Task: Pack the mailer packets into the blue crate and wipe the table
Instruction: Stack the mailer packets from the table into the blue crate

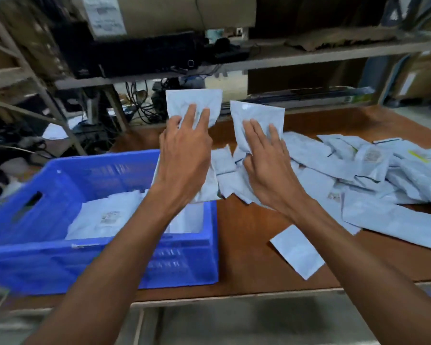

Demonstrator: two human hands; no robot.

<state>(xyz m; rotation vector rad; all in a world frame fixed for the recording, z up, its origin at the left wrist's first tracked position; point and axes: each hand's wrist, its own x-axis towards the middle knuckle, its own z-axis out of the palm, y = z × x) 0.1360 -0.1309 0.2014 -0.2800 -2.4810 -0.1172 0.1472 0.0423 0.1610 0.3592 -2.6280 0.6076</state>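
My left hand holds a pale grey mailer packet raised above the far right corner of the blue crate. My right hand grips a second mailer packet lifted just right of the first. The crate stands at the table's left end and holds several packets lying flat inside. A loose heap of mailer packets spreads across the brown table to the right of my hands. One single packet lies apart near the front edge.
A metal shelf rack with black devices, cables and cardboard runs behind the table. The table's front edge is just below my forearms. Slanted rack struts and clutter stand at the far left.
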